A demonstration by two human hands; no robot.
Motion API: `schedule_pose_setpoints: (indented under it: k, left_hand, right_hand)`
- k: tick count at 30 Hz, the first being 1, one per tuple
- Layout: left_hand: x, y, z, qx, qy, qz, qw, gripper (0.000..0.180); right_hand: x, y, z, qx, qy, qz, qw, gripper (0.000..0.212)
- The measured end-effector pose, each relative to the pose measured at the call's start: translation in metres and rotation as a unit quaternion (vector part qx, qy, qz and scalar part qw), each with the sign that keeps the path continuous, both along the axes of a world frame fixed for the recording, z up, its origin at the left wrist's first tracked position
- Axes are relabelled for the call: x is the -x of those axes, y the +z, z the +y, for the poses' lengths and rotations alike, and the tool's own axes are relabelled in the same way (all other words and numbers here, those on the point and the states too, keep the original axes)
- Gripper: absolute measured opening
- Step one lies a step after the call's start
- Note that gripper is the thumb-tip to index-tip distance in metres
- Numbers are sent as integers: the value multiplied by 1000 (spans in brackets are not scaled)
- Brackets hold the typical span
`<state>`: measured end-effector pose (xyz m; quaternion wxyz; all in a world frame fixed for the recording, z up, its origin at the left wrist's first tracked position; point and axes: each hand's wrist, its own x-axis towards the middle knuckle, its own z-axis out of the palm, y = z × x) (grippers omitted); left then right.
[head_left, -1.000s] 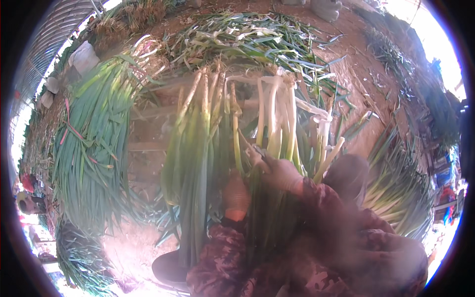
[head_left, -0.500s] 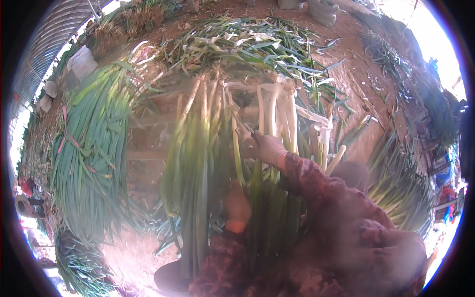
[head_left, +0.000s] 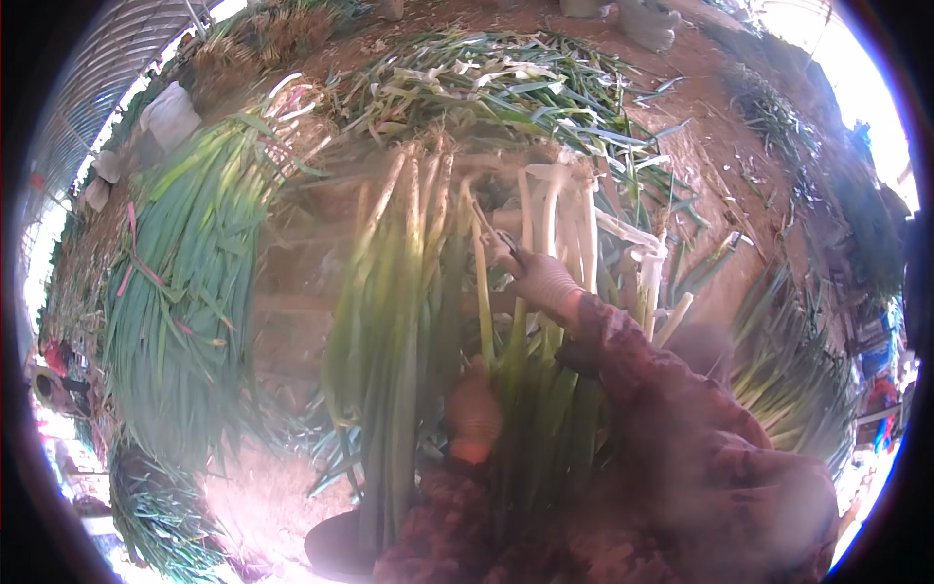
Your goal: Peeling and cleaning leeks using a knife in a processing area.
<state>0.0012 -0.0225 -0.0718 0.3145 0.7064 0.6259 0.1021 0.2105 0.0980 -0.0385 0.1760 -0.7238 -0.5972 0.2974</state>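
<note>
Gripping dark tool point(head_left: 511, 245), right hand point(head_left: 545, 280), left hand point(head_left: 475, 411) at onion stalk point(head_left: 484, 300)

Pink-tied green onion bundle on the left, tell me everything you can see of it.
The bundle lies at the left, pale ends farthest away, long leaves spreading nearer, yellowish to deep green, a few bent. A pink tie crosses the leaves. Neither left hand nor right hand touches it.

Right hand point(head_left: 545, 280) grips a thin tool point(head_left: 509, 243) beside one onion stalk point(head_left: 484, 302) — left hand point(head_left: 475, 411) lower, near that stalk; green bundle point(head_left: 185, 243) lies leftward.
</note>
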Motion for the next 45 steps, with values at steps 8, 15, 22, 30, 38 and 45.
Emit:
schedule_pose_setpoints:
  k: [8, 15, 22, 30, 38, 45]
  left_hand:
    - [-11, 15, -12, -101, -117, -6, 988, 28]
    - [33, 55, 88, -288, 75, 241, 924, 43]
    - [69, 35, 133, -149, 77, 306, 937, 35]
    - [12, 70, 101, -153, -36, 260, 953, 23]
    - [-11, 16, 17, -126, -159, 149, 968, 18]
    - [38, 44, 52, -56, -87, 159, 982, 19]
  right_hand:
    - [29, 12, -67, -4, 49, 74, 996, 57]
    - [53, -9, -122, -40, 176, 10, 983, 53]
    - [56, 34, -140, 32, 106, 124, 986, 60]
    - [35, 54, -153, 8, 30, 187, 982, 70]
    - [25, 55, -164, 41, 14, 124, 991, 67]
    - [47, 24, -203, -3, 230, -71, 971, 56]
